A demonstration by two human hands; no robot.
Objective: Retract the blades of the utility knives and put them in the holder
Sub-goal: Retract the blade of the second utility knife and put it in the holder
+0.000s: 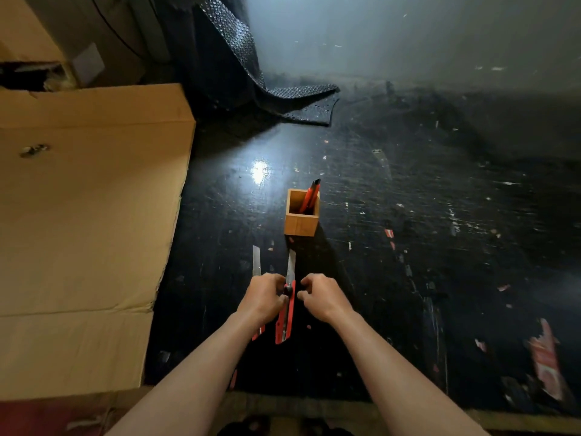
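A square wooden holder (pixel 301 224) stands on the black table (pixel 408 247), with one red utility knife (pixel 311 195) leaning inside it. In front of the holder, my left hand (pixel 262 297) grips a red utility knife (pixel 286 322) near its slider, its steel blade extended toward the holder. My right hand (pixel 323 295) hovers just right of that knife with fingers curled and nothing in them. Another red knife (pixel 257 262) with its blade out lies on the table under my left hand, mostly hidden by it.
A large flattened cardboard box (pixel 88 231) covers the table's left side. A sheet of black bubble wrap (pixel 283 99) is draped at the back. Scraps of red and white paper litter the table's right side, with a torn label (pixel 547 360) near the front right edge.
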